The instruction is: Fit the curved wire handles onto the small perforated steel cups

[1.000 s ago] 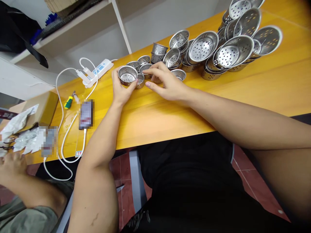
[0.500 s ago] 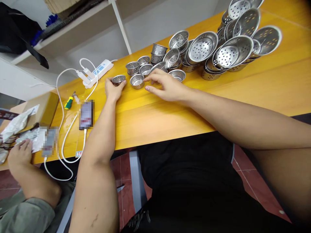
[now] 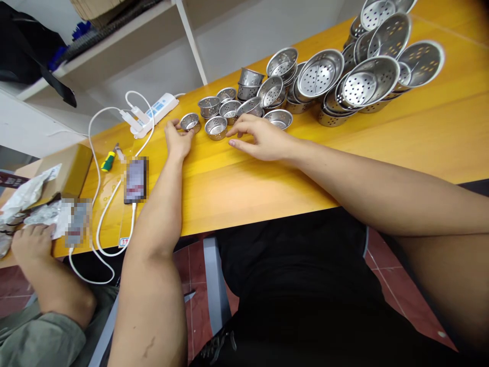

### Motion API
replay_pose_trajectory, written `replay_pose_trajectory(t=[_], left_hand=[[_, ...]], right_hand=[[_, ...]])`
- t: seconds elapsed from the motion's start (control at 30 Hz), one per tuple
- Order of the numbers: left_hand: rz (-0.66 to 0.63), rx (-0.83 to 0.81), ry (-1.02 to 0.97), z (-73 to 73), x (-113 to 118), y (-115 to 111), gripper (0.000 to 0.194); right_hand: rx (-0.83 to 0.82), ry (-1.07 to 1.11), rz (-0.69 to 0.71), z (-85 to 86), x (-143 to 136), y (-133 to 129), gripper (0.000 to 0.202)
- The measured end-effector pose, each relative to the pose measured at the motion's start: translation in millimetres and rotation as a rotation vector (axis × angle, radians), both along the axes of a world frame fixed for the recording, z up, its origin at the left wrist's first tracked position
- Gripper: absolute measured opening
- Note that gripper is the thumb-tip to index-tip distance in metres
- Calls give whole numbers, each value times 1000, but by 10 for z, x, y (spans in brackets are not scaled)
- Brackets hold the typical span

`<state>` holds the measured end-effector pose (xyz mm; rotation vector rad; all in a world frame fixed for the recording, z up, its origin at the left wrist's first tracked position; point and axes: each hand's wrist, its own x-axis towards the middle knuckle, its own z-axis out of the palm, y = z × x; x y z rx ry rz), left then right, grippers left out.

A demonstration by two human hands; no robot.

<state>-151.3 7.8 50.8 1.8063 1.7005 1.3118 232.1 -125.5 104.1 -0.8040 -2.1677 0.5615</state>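
A small perforated metal cup (image 3: 190, 123) sits upright on the table at the left end of the group. My left hand (image 3: 178, 140) is beside it with fingers apart; the thumb is close to its near rim, and whether it touches I cannot tell. Right of that cup stands another small perforated cup (image 3: 216, 128). My right hand (image 3: 256, 136) hovers just right of this second cup, fingers loosely spread and holding nothing. Behind my right hand lies a tilted cup (image 3: 250, 106), partly hidden, and a wider shallow one (image 3: 278, 119) stands by the wrist.
Stacks of larger perforated metal cups (image 3: 370, 84) fill the table's right end. To the left are a power strip (image 3: 155, 114) with white cables, a green-handled tool (image 3: 109, 161), a phone (image 3: 135, 179) and a cardboard box (image 3: 66, 168). Another person's hand (image 3: 33, 244) rests at the left edge.
My left hand has loosened from the small cup, its fingers drawing slightly left and away. The cup now stands on the table, a little further right. My right hand has barely moved.
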Motion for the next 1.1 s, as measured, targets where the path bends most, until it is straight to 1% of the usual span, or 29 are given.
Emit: replay_pose_trajectory(t=[0.07, 0.1, 0.2, 0.23, 0.27, 0.3, 0.37, 0.4, 0.43, 0.5, 0.53, 0.67, 0.73, 0.8, 0.9, 1.0, 1.1], left_hand=[[95, -46, -39, 49, 100, -71, 62], [105, -47, -46, 74, 147, -108, 59], [70, -1, -37, 148, 253, -200, 52], [58, 19, -28, 178, 282, -226, 52], [44, 41, -17, 214, 313, -255, 58], [28, 69, -9, 254, 349, -287, 72], [-13, 135, -2, 343, 442, -368, 112], [-40, 177, -18, 384, 500, -417, 127], [-85, 212, -31, 419, 563, -471, 128], [-222, 222, -25, 458, 697, -588, 107], [-294, 202, -17, 461, 762, -649, 100], [-522, 82, 28, 420, 953, -859, 95], [-592, 32, 59, 405, 991, -923, 88], [-609, 2, 100, 403, 989, -949, 74], [-579, -2, 145, 402, 940, -921, 55], [-553, 5, 135, 371, 877, -852, 42], [-533, -9, 121, 333, 840, -803, 35]], right_hand=[[1, -6, 0, 6, 5, 1, 45], [-1, -9, 0, 7, 8, 3, 45], [-11, -14, -4, 8, 15, 6, 44], [-13, -16, -5, 8, 17, 7, 43], [-15, -21, -8, 10, 18, 6, 41], [-15, -28, -15, 12, 19, 6, 40], [-14, -46, -44, 16, 26, 10, 38], [-16, -57, -67, 18, 31, 15, 37], [-22, -70, -95, 17, 37, 22, 37], [-44, -102, -155, 10, 51, 42, 35], [-54, -120, -181, 2, 57, 53, 35], [-48, -142, -220, -47, 60, 101, 33], [-31, -141, -225, -76, 54, 126, 31], [-22, -161, -238, -103, 55, 152, 31], [-13, -166, -244, -128, 78, 186, 32], [8, -101, -222, -120, 115, 198, 36], [23, -28, -229, -85, 142, 191, 45]])
